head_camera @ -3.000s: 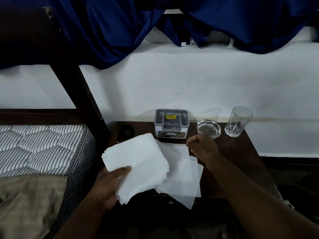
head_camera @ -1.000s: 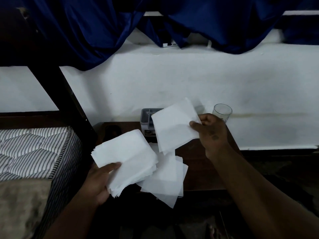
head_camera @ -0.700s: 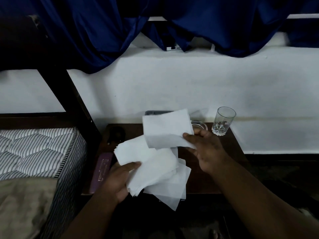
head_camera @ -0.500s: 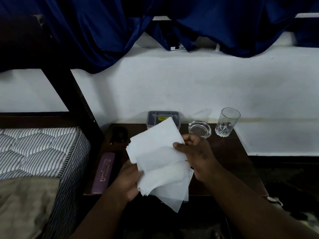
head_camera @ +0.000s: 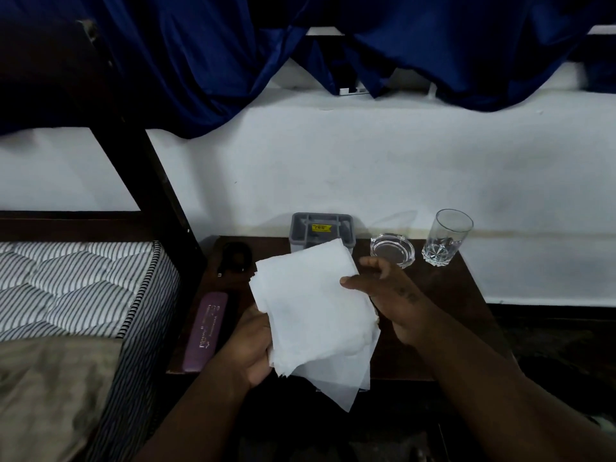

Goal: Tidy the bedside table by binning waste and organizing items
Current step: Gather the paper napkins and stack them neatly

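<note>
A stack of white paper napkins (head_camera: pixel 313 308) is held above the front of the dark wooden bedside table (head_camera: pixel 460 301). My left hand (head_camera: pixel 248 345) grips the stack's lower left edge from beneath. My right hand (head_camera: pixel 390 295) holds its right edge, thumb on top. A few loose sheets hang from the bottom of the stack past the table's front edge. Behind the napkins a grey plastic holder (head_camera: pixel 321 230) with a yellow label stands at the wall.
A glass ashtray (head_camera: pixel 392 250) and a clear drinking glass (head_camera: pixel 446 236) stand at the back right. A purple case (head_camera: pixel 205 331) lies along the table's left edge, a black object (head_camera: pixel 235 258) behind it. A striped mattress (head_camera: pixel 73 291) lies left. Blue curtain (head_camera: pixel 213 61) hangs above.
My right hand lifted one napkin off the table and laid it onto the stack in my left hand. Both hands now hold the stack together, closer to the table's middle.
</note>
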`<state>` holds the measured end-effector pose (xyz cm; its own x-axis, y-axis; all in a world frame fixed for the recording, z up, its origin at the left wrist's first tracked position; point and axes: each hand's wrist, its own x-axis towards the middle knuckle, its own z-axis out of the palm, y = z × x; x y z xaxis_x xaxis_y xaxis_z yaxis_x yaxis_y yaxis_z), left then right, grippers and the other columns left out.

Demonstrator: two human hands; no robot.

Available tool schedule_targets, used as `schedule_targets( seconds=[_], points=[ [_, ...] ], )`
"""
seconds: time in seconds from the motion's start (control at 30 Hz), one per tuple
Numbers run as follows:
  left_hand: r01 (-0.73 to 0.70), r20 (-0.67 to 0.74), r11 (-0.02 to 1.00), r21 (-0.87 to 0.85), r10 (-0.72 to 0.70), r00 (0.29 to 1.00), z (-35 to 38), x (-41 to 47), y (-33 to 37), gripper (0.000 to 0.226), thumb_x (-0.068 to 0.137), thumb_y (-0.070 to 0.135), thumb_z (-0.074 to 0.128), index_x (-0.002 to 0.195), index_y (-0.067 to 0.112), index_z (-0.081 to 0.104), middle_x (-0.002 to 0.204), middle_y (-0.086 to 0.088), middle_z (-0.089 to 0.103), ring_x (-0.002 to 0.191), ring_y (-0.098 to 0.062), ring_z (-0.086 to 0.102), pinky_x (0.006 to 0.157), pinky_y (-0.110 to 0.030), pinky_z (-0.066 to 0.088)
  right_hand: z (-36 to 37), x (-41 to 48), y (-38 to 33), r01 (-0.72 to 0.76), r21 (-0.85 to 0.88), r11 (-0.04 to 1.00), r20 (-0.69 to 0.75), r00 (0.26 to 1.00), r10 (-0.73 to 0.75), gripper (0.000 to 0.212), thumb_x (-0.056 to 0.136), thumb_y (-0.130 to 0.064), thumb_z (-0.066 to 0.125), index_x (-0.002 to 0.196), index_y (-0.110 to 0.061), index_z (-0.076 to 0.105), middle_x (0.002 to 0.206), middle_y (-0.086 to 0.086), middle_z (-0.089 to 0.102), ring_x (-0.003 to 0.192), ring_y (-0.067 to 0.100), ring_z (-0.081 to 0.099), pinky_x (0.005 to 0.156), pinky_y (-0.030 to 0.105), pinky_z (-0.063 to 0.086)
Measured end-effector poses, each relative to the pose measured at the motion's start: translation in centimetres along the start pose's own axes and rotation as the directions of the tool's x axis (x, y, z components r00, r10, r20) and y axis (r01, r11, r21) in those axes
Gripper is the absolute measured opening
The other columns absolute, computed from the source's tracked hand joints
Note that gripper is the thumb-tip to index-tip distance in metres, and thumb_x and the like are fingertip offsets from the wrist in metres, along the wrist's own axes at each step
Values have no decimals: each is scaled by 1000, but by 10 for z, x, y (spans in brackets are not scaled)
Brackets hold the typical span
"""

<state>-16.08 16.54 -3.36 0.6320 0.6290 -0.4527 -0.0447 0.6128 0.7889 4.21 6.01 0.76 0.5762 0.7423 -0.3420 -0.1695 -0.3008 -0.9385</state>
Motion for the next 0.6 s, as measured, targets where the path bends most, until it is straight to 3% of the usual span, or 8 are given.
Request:
schedule_targets(
  seconds=[0.07,0.13,0.17,0.27,0.33,0.47,0.57,0.6],
  points=[
    [-8,51,1000,9,8,999,-2,1,-1,38,98,-13,44,99,16,68,72,5,79,65,-8,76,58,-25,63,-4,0,1,-60,84,995,175,984,45,35,80,-9,77,114,-8,67,108,15,76,101,35,73,94,52,56],
    [-17,118,999,-28,21,993,0,-2,0,21,90,1,61,87,15,77,66,-2,75,55,-15,71,48,-28,57,-2,-2,3,-62,79,995,212,976,44,34,82,-2,72,115,-4,66,107,18,76,99,38,73,90,51,57],
    [1,168,997,-71,11,986,2,-5,1,15,88,13,66,89,14,81,75,-6,77,61,-19,73,52,-30,57,0,-2,4,-53,66,996,198,979,39,34,82,1,71,115,-4,66,106,19,76,98,40,72,89,52,57],
    [106,132,960,-258,-74,989,-4,0,5,49,96,51,53,124,17,75,123,-13,74,110,-36,73,84,-45,61,6,-2,4,-8,23,1000,136,991,5,32,81,5,69,112,-3,66,102,18,77,96,41,73,87,53,58],
    [120,135,954,-275,-85,987,-7,0,6,58,96,61,53,132,19,70,135,-14,69,124,-36,66,93,-50,59,9,-3,5,22,-25,999,111,994,-19,30,81,4,70,110,-5,67,101,17,77,96,39,73,86,52,59],
    [21,43,997,-69,-18,999,-11,3,-5,32,81,7,79,114,7,77,125,-21,73,108,-36,74,78,-45,63,11,-1,2,36,-23,999,178,983,-31,22,85,-4,73,106,-8,69,100,14,78,87,31,75,78,42,61],
    [-19,-67,1000,-23,18,998,-20,3,-4,37,66,5,84,102,6,78,106,-19,79,86,-33,79,62,-41,63,-7,8,-3,18,-47,999,53,998,-16,2,92,-13,68,93,-12,68,86,11,73,65,20,66,58,30,55],
    [-18,-87,1000,-21,16,996,-25,4,-4,37,62,8,85,98,5,78,98,-18,80,79,-32,79,57,-40,62,-17,12,-1,38,-153,988,-14,999,-41,4,93,-13,66,89,-13,67,85,12,70,64,21,64,59,31,53]
  ],
)
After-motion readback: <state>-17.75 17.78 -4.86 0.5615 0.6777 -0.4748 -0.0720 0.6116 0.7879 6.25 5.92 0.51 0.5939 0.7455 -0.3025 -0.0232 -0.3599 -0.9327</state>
